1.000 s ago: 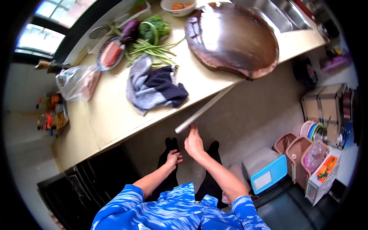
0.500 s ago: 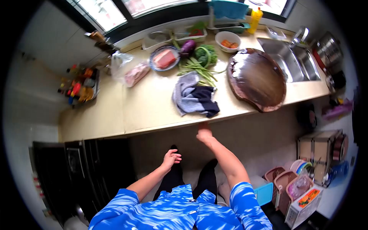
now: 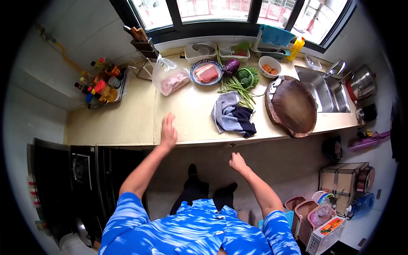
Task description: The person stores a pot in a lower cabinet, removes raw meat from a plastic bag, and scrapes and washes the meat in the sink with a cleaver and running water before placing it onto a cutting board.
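Observation:
My left hand (image 3: 168, 131) is over the front edge of the cream counter (image 3: 123, 121), fingers apart and holding nothing. Just below the counter edge, my right hand (image 3: 237, 161) is curled closed, near a small knob (image 3: 233, 145); whatever is inside it is too small to tell. A grey and dark cloth (image 3: 233, 114) lies on the counter above my right hand. Behind it are green beans (image 3: 242, 94), broccoli (image 3: 247, 77), an eggplant (image 3: 231, 66) and a plate of raw meat (image 3: 207, 73). Bagged meat (image 3: 172, 83) sits beyond my left hand. A round wooden board (image 3: 293, 106) stands right of the cloth.
Bottles (image 3: 104, 90) fill a rack at the left, beside a knife block (image 3: 144, 44). A white bowl (image 3: 269, 67) is behind the board, and a sink (image 3: 323, 91) at the right. A black stove (image 3: 80, 170) is lower left; baskets (image 3: 305, 212) stand lower right.
The view has swung, showing more window and counter. My left hand has risen to the counter edge. The panel that jutted out by my right hand no longer shows, and that hand is now clear of the edge.

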A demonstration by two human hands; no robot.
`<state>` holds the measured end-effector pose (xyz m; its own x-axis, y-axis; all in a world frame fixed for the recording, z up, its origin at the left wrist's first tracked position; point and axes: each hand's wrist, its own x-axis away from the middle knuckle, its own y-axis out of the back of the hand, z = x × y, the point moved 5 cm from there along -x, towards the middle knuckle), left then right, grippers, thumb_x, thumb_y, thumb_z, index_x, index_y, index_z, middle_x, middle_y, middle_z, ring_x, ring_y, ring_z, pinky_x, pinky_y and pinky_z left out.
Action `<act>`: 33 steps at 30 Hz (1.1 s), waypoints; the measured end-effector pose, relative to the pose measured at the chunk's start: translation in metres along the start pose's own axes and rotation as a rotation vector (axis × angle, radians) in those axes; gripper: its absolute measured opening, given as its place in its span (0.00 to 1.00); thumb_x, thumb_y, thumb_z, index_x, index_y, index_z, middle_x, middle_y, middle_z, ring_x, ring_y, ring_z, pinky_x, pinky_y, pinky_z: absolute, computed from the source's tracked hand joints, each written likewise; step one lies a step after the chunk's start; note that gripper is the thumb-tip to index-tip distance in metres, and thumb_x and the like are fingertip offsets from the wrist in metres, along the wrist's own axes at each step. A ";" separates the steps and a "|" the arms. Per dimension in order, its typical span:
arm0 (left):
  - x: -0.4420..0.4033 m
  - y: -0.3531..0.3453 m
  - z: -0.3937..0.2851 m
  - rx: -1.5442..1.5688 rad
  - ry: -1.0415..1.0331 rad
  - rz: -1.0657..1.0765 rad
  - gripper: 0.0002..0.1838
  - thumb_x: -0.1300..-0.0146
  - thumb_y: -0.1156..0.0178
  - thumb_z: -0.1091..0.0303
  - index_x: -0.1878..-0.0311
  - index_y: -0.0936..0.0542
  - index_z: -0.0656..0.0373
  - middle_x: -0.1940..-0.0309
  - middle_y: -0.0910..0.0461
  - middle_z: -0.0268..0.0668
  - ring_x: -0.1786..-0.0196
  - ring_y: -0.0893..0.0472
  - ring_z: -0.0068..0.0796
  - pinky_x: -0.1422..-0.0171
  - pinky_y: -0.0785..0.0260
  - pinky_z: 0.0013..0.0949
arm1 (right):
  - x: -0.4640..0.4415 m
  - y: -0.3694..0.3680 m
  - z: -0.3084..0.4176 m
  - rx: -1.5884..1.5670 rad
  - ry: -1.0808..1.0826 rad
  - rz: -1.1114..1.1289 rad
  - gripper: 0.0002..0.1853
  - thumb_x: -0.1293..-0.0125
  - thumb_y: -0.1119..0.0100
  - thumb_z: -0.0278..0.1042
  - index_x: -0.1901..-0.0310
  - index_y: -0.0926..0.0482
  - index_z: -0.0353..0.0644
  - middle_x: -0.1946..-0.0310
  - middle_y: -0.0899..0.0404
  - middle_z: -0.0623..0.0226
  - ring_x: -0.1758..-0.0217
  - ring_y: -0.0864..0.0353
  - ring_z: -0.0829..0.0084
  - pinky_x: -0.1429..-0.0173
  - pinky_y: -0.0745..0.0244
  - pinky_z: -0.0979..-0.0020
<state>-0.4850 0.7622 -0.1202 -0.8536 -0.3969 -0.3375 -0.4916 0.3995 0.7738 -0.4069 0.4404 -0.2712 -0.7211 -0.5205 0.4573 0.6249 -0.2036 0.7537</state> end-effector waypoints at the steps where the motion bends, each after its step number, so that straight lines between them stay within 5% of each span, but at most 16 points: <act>1: -0.035 0.013 0.005 -0.067 -0.136 -0.066 0.31 0.57 0.53 0.87 0.43 0.37 0.67 0.37 0.44 0.49 0.35 0.43 0.50 0.31 0.50 0.41 | 0.011 -0.004 0.005 -0.044 0.057 -0.013 0.14 0.47 0.48 0.32 0.59 0.24 0.35 0.60 0.25 0.45 0.54 0.25 0.50 0.49 0.29 0.58; 5: -0.145 0.032 0.035 -0.293 -0.214 -0.180 0.36 0.54 0.48 0.84 0.37 0.43 0.64 0.35 0.47 0.48 0.32 0.47 0.46 0.29 0.54 0.42 | 0.046 -0.019 0.029 -0.187 -0.007 0.120 0.14 0.47 0.47 0.34 0.60 0.22 0.37 0.65 0.20 0.52 0.58 0.20 0.58 0.52 0.27 0.64; 7: -0.179 0.022 0.061 -0.561 -0.121 -0.143 0.31 0.52 0.45 0.78 0.40 0.36 0.62 0.44 0.31 0.47 0.39 0.33 0.40 0.33 0.48 0.44 | 0.055 -0.023 0.043 -0.222 -0.015 0.151 0.14 0.45 0.46 0.35 0.59 0.21 0.38 0.66 0.19 0.55 0.61 0.19 0.64 0.54 0.26 0.67; 8: -0.190 0.021 0.062 -0.546 -0.121 -0.138 0.31 0.52 0.45 0.78 0.40 0.36 0.62 0.44 0.31 0.47 0.39 0.33 0.40 0.33 0.48 0.44 | 0.057 -0.019 0.054 -0.216 -0.029 0.149 0.14 0.45 0.46 0.35 0.59 0.21 0.38 0.66 0.19 0.55 0.61 0.19 0.64 0.54 0.26 0.67; 10: -0.199 -0.001 0.082 -0.639 0.098 0.378 0.16 0.50 0.45 0.73 0.55 0.23 0.59 0.63 0.19 0.41 0.56 0.20 0.35 0.41 0.40 0.43 | 0.058 -0.011 0.076 -0.303 -0.040 0.117 0.13 0.45 0.47 0.34 0.60 0.21 0.37 0.68 0.19 0.57 0.64 0.19 0.66 0.57 0.26 0.68; 11: -0.190 -0.010 0.078 -0.671 -0.168 0.202 0.06 0.52 0.46 0.71 0.74 0.19 0.55 0.77 0.19 0.36 0.71 0.18 0.33 0.49 0.36 0.41 | 0.056 -0.004 0.090 -0.336 0.037 0.029 0.12 0.44 0.47 0.34 0.61 0.21 0.37 0.70 0.19 0.58 0.67 0.20 0.67 0.59 0.26 0.69; 14: -0.140 -0.037 0.057 -0.636 -0.522 0.205 0.06 0.58 0.47 0.74 0.78 0.21 0.55 0.78 0.21 0.37 0.72 0.20 0.33 0.54 0.35 0.40 | 0.042 0.016 0.131 -0.423 0.141 -0.099 0.09 0.43 0.48 0.30 0.63 0.21 0.38 0.75 0.21 0.63 0.72 0.22 0.75 0.66 0.27 0.73; 20: -0.055 -0.015 0.009 -0.359 -0.696 0.401 0.11 0.52 0.50 0.74 0.64 0.23 0.55 0.78 0.24 0.36 0.71 0.21 0.33 0.59 0.33 0.37 | 0.020 0.082 0.237 -0.701 0.327 -0.344 0.09 0.40 0.55 0.20 0.63 0.23 0.35 0.73 0.21 0.68 0.71 0.24 0.80 0.65 0.29 0.78; 24: -0.020 -0.005 -0.002 -0.070 -0.545 0.351 0.10 0.54 0.47 0.76 0.65 0.25 0.61 0.77 0.25 0.41 0.71 0.22 0.40 0.67 0.28 0.39 | -0.003 0.093 0.283 -0.771 0.635 -0.311 0.13 0.44 0.61 0.13 0.63 0.25 0.31 0.68 0.22 0.61 0.64 0.22 0.74 0.57 0.27 0.75; 27: -0.003 -0.012 0.003 -0.168 -0.255 0.761 0.07 0.53 0.46 0.74 0.68 0.27 0.64 0.67 0.25 0.49 0.65 0.23 0.48 0.65 0.28 0.42 | -0.030 0.080 0.294 -0.662 0.725 -0.237 0.11 0.50 0.60 0.13 0.68 0.27 0.32 0.74 0.25 0.59 0.68 0.24 0.69 0.59 0.28 0.72; 31: 0.022 0.016 -0.027 0.135 -0.402 0.556 0.09 0.43 0.46 0.67 0.72 0.25 0.64 0.71 0.25 0.52 0.63 0.23 0.49 0.62 0.30 0.45 | -0.065 0.062 0.283 -0.319 0.659 -0.020 0.08 0.51 0.54 0.19 0.69 0.25 0.36 0.76 0.24 0.52 0.69 0.23 0.57 0.62 0.28 0.67; 33: 0.031 0.004 -0.008 0.123 -0.193 0.604 0.12 0.41 0.48 0.64 0.70 0.24 0.64 0.70 0.25 0.53 0.62 0.24 0.50 0.59 0.31 0.45 | -0.072 0.048 0.267 -0.129 0.712 0.010 0.07 0.52 0.53 0.20 0.71 0.25 0.36 0.75 0.24 0.51 0.69 0.23 0.56 0.62 0.28 0.64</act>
<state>-0.5118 0.7446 -0.1235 -0.9961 0.0790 0.0392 0.0790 0.6021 0.7945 -0.4052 0.6895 -0.1423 -0.3728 -0.9278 0.0126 0.6927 -0.2693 0.6691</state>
